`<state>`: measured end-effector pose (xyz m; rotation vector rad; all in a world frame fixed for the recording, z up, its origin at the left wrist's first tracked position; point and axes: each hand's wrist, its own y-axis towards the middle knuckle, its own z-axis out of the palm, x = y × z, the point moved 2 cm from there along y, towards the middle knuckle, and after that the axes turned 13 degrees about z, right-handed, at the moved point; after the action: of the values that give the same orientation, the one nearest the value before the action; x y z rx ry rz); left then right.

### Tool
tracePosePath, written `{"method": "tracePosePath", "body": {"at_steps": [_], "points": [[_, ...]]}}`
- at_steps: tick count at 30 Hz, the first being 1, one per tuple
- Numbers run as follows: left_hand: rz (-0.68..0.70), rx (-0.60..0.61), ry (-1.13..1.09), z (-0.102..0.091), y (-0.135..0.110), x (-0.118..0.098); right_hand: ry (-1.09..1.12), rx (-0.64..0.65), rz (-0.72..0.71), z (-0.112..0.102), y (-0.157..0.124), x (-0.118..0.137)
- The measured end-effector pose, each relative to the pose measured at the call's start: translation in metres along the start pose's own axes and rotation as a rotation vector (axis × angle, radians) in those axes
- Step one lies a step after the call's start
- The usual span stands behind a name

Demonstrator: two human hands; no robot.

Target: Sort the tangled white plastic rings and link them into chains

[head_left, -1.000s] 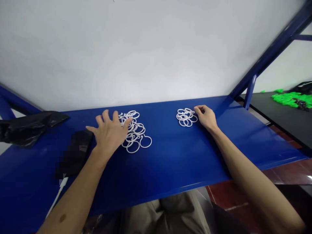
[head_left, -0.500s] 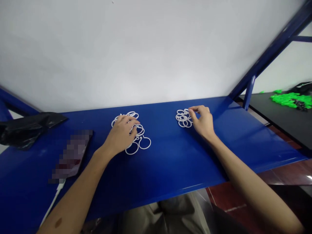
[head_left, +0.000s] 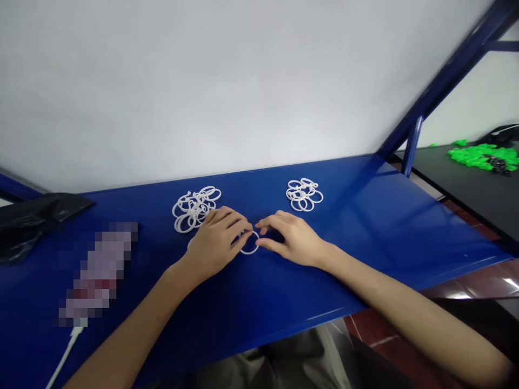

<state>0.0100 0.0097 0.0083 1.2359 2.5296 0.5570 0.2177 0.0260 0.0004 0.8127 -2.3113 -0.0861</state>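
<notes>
One white plastic ring [head_left: 250,252] lies on the blue steel shelf [head_left: 365,227], between my two hands and touching both. Left hand [head_left: 214,245]: half curled, palm down, fingers together and reaching over the ring's left side, fingertips [head_left: 245,233] on or just over its rim. Right hand [head_left: 290,240]: also half curled, with thumb and forefinger apart and meeting the ring's right side. The view is poor here: my fingers hide the upper arc, so I cannot tell whether either hand has a firm pinch or is only touching. A small white curve [head_left: 190,244] shows beyond my left hand, probably another ring.

Nearby on the shelf are two loose piles of tangled rings, the larger pile [head_left: 193,210] just beyond my left hand and the smaller pile [head_left: 303,194] well beyond my right. Farther left lie a black plastic bag [head_left: 40,213] and a blurred flat object [head_left: 97,270] with a white cable [head_left: 65,351]. Off to the right, bright green pieces [head_left: 482,156] sit on a black table [head_left: 454,194].
</notes>
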Motion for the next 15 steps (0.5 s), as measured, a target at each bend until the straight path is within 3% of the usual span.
{"method": "tracePosePath", "body": {"at_steps": [6, 15], "points": [[0.004, -0.2, -0.127, -0.0032, 0.0042, -0.0111, 0.211, -0.003, 0.099, 0.0012, 0.0002, -0.001], [-0.11, -0.293, -0.302, -0.0029, 0.0033, -0.0106, 0.33, 0.061, 0.117, -0.0007, 0.0026, 0.0003]]}}
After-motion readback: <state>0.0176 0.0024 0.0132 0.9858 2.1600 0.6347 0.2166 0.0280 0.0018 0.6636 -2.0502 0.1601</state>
